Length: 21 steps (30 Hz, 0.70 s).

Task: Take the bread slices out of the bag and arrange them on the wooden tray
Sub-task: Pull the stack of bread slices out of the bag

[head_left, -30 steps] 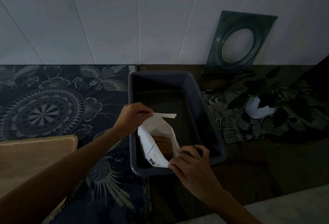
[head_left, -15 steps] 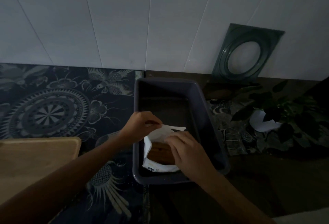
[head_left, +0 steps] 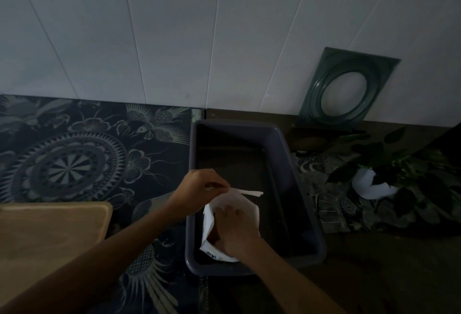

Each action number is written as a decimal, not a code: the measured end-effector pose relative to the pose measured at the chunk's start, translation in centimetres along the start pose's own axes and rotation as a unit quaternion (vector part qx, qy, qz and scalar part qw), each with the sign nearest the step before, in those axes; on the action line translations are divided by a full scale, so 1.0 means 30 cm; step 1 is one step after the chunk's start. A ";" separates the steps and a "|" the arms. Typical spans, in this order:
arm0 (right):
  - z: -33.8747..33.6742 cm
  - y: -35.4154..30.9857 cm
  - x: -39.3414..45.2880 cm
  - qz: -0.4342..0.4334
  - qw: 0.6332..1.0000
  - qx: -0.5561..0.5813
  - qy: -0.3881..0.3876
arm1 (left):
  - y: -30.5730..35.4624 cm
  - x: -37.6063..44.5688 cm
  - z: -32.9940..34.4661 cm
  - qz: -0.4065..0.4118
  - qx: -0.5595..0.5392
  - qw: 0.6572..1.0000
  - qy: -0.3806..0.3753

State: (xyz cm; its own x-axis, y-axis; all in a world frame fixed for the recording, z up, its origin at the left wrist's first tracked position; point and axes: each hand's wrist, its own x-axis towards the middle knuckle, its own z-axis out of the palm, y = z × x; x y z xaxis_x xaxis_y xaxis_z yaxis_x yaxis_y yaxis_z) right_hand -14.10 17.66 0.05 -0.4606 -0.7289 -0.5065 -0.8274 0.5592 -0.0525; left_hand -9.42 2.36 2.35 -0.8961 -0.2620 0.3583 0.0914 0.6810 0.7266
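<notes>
A white bread bag (head_left: 245, 204) stands in the near end of a dark grey plastic bin (head_left: 291, 171). My left hand (head_left: 199, 192) pinches the bag's top edge and holds its mouth apart. My right hand (head_left: 237, 231) is pushed into the bag's mouth, fingers down among the brown bread slices (head_left: 214, 235), of which only a sliver shows. Whether those fingers grip a slice is hidden. The wooden tray (head_left: 50, 233) lies at the left, bare.
A dark patterned cloth (head_left: 74, 159) covers the table at the left. A green square frame (head_left: 346, 91) leans on the white wall at the back right. A leafy plant in a white pot (head_left: 374, 186) stands to the right of the bin.
My right hand has gone from the bag's front edge down into its mouth. My left hand keeps its hold on the top edge. The camera has tilted slightly.
</notes>
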 end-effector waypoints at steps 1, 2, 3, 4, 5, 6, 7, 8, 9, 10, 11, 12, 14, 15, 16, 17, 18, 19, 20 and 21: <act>0.018 0.000 0.003 0.004 1.000 0.004 0.004 | -0.002 -0.002 0.001 0.001 0.000 1.000 0.002; 0.032 0.000 0.004 0.006 1.000 0.003 0.006 | -0.004 -0.003 0.003 0.001 -0.001 1.000 0.003; 0.045 -0.002 0.006 0.006 1.000 -0.002 0.005 | -0.007 -0.004 0.003 0.000 -0.002 1.000 0.002; 0.055 -0.003 0.008 0.008 1.000 -0.003 0.003 | -0.009 -0.004 0.004 -0.001 -0.002 1.000 0.002; 0.065 -0.002 0.011 0.011 1.000 0.005 0.002 | -0.012 -0.004 0.005 -0.003 -0.004 1.000 0.002; 0.072 0.001 0.015 0.015 1.000 0.017 0.001 | -0.013 -0.004 0.006 -0.005 -0.005 1.000 0.001; 0.079 0.004 0.018 0.016 0.999 0.028 0.001 | -0.015 -0.004 0.008 -0.007 -0.006 1.000 0.001; 0.082 0.006 0.019 0.014 0.999 0.036 0.002 | -0.016 -0.005 0.009 -0.009 -0.007 1.000 -0.001; 0.087 0.006 0.020 0.013 0.999 0.041 0.002 | -0.018 -0.006 0.009 -0.014 -0.010 1.000 -0.002; 0.091 0.006 0.022 0.011 0.999 0.042 0.004 | -0.019 -0.007 0.010 -0.022 -0.016 1.000 -0.004; 0.095 0.006 0.023 0.009 0.999 0.039 0.007 | -0.020 -0.009 0.010 -0.032 -0.023 0.999 -0.006; 0.098 0.007 0.025 0.008 0.999 0.032 0.011 | -0.022 -0.009 0.010 -0.042 -0.029 0.999 -0.008; 0.102 0.009 0.031 0.009 1.000 0.026 0.011 | -0.023 -0.009 0.013 -0.061 -0.035 0.997 -0.016; 0.105 0.008 0.033 0.010 1.000 0.025 0.013 | -0.023 -0.008 0.014 -0.071 -0.040 0.996 -0.020; 0.104 0.007 0.037 0.011 0.999 0.025 0.017 | -0.024 -0.007 0.015 -0.081 -0.048 0.995 -0.023; 0.106 0.006 0.040 0.013 0.999 0.028 0.021 | -0.025 -0.006 0.016 -0.093 -0.058 0.994 -0.024; 0.106 0.005 0.043 0.016 0.999 0.034 0.027 | -0.027 -0.005 0.017 -0.106 -0.070 0.992 -0.025; 0.107 0.004 0.048 0.018 0.999 0.040 0.032 | -0.029 -0.005 0.018 -0.120 -0.082 0.989 -0.026; 0.107 0.004 0.051 0.019 0.998 0.045 0.036 | -0.031 -0.005 0.018 -0.134 -0.093 0.986 -0.028; 0.109 0.004 0.054 0.020 0.998 0.049 0.036 | -0.033 -0.006 0.017 -0.147 -0.101 0.984 -0.031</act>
State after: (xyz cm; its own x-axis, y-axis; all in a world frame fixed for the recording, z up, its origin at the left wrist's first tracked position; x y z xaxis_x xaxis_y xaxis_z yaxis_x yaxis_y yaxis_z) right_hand -13.89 17.85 -3.59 -0.5175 -0.7302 -0.4462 -0.7741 0.6217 -0.1197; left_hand -9.59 2.08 1.26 -0.9208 -0.3809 0.0841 -0.0962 0.4308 0.8973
